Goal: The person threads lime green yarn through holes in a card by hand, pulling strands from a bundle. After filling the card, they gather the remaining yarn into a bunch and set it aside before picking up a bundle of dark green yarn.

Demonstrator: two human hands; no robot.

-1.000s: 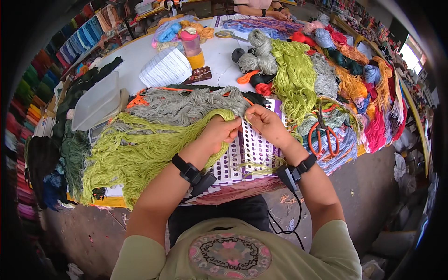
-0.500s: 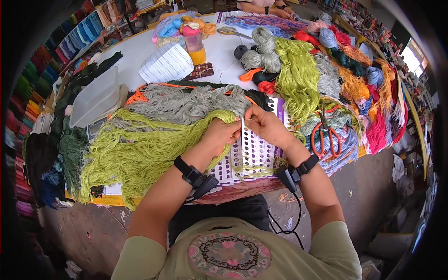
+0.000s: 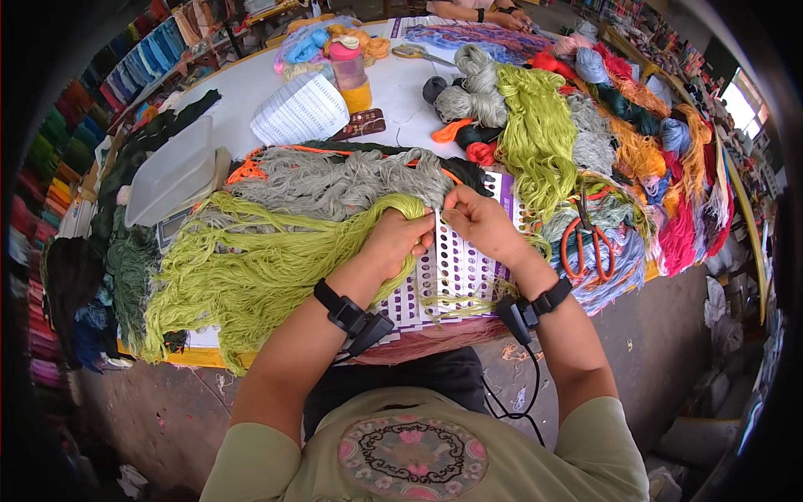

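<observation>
A thick hank of lime-green embroidery thread [image 3: 268, 259] spreads over the left part of the table, its looped end running under my left hand [image 3: 400, 238]. The fingers of that hand are closed on the green thread. Close beside it, my right hand [image 3: 481, 224] is pinched shut at the top of a white punched thread card [image 3: 449, 255]; what lies between its fingertips is too small to make out. More punched cards with purple edges lie stacked under both hands, with loose green strands [image 3: 456, 303] across their near end. Grey thread [image 3: 335, 184] lies just beyond the green hank.
Orange-handled scissors [image 3: 585, 243] rest on mixed thread at right. Lime, grey, orange and red hanks [image 3: 535, 134] pile beyond. A clear plastic tub [image 3: 171, 174] stands left, near a patterned white cloth [image 3: 299, 110] and a jar [image 3: 350, 75]. Another person's hands [image 3: 506, 18] work at the far edge.
My right hand has shifted very slightly toward the right and away from the left hand. The left hand keeps its hold on the green thread, almost unmoved.
</observation>
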